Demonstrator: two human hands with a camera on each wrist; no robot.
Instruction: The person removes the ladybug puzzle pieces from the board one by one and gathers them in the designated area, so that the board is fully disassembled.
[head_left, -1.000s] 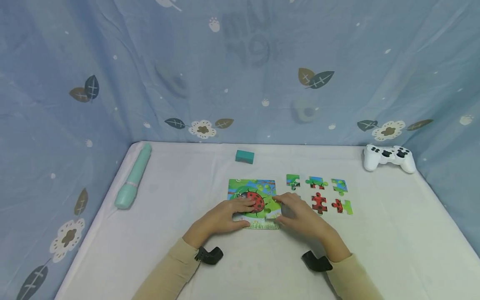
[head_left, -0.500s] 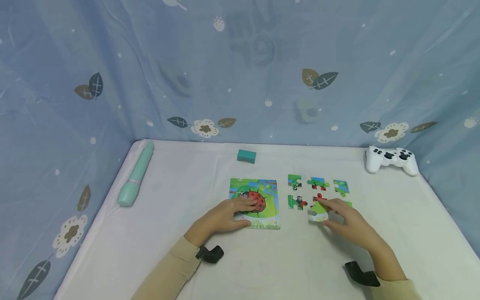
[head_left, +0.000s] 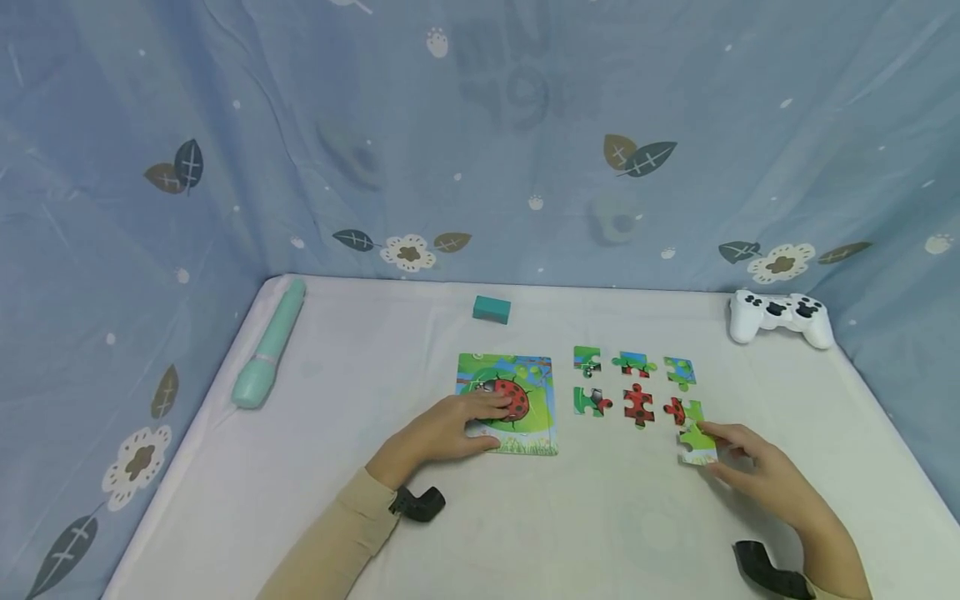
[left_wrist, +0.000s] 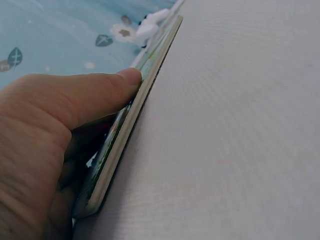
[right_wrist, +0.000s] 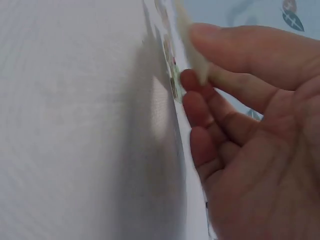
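My left hand [head_left: 450, 429] rests on the ladybug puzzle board [head_left: 536, 429], its fingers over the picture. In the left wrist view the thumb lies along the edge of the board [left_wrist: 111, 165]. Between thumb and fingers, my right hand [head_left: 768, 475] pinches a green and white puzzle piece [head_left: 699, 450] at the right. The right wrist view shows this piece [right_wrist: 195, 55] edge-on, raised off the cloth with a shadow beside it. It overlaps the lower right ladybug piece [head_left: 675, 409] in the head view. A red spotted piece [head_left: 638, 406] lies left of that.
Other loose pieces lie in two rows right of the board, among them a blue and green corner piece [head_left: 679, 371]. A teal block [head_left: 491, 309] sits behind the board. A white game controller [head_left: 780, 317] is at back right, a mint wand-shaped object [head_left: 267, 346] at far left.
My right hand has carried the pinched piece from the board's right edge, past the loose pieces, to the lower right of their rows. The left hand stays on the board.
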